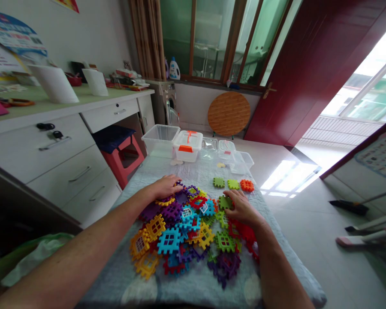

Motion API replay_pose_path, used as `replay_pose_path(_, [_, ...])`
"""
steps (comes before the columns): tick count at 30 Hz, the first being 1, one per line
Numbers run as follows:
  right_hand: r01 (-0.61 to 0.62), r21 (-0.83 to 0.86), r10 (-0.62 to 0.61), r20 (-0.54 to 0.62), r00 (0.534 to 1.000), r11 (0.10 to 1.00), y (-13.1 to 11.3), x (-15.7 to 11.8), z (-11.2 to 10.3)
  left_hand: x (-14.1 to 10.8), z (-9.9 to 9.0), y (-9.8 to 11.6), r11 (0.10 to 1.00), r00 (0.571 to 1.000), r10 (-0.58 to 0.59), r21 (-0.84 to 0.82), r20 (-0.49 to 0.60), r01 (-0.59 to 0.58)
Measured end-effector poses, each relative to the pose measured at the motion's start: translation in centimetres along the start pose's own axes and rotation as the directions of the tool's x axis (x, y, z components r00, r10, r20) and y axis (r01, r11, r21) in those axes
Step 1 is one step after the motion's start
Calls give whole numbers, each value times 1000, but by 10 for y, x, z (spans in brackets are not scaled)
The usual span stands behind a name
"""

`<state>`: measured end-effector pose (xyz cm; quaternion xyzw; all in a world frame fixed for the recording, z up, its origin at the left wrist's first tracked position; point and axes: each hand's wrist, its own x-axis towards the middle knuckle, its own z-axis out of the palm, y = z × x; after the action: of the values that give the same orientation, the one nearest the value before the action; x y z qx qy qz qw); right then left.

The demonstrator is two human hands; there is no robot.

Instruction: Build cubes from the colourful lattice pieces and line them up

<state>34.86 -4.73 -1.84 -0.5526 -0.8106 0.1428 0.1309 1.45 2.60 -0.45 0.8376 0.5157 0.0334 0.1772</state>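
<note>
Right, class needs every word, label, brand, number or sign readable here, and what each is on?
No text reads clearly.
Blue rounded sheet, upper left: printing too blurred to read.
White paper beneath it: lines of print, too blurred.
Blue-capped bottle by the window: label too small.

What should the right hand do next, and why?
I'd say the right hand should lift the green piece beside its thumb and set it by the matching square. The hand is right at that piece, the two greens look alike, and the matching square sits close by, lined up with a lime piece and an orange piece.
</note>
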Motion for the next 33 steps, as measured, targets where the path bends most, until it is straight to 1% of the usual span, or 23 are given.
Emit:
replay_pose_path(2, [6,0,-6,-11,1000,1000,-1,0,0,-7,-1,-6,997,998,-28,-69,-55,24])
replay_pose_path(4, [21,3,-21,-23,1000,1000,-1,1,0,-18,-3,-16,991,987,-67,-127,-149,48])
replay_pose_path(7, [42,12,-41,-63,997,999,1,1,2,-40,-1,-41,974,944,-149,-208,-294,88])
replay_pose_path(10, [36,44,-30,-133,991,998,3,1,3,-61,9,-67,940,904,-263,-301,-338,161])
replay_pose_path(13, [-12,71,26,-195,980,997,4,2,1,-74,21,-81,879,859,-366,-436,-358,193])
replay_pose_path(15, [-47,62,59,-220,974,997,3,3,-2,-78,26,-81,841,827,-413,-507,-381,187])
replay_pose_path(17, [-59,40,67,-224,972,997,2,8,-7,-80,28,-77,824,810,-433,-538,-396,178])
replay_pose_path(19, [-48,14,50,-220,974,999,2,18,-12,-80,28,-71,830,817,-421,-531,-395,171])
replay_pose_path(22, [-6,-24,0,-227,974,1000,4,43,-15,-81,27,-67,845,833,-392,-511,-391,158])
replay_pose_path(24, [12,-34,-19,-227,974,999,7,61,-14,-81,28,-66,844,834,-392,-514,-389,156])
replay_pose_path(27, [-3,-25,-2,-217,976,1000,12,83,-8,-82,29,-68,841,832,-400,-514,-384,167])
replay_pose_path(30, [-38,-48,29,-162,986,998,15,93,-2,-83,29,-69,846,832,-399,-505,-386,172])
replay_pose_path(33, [-46,-98,38,-81,996,994,18,94,0,-83,28,-68,850,836,-390,-500,-385,166])
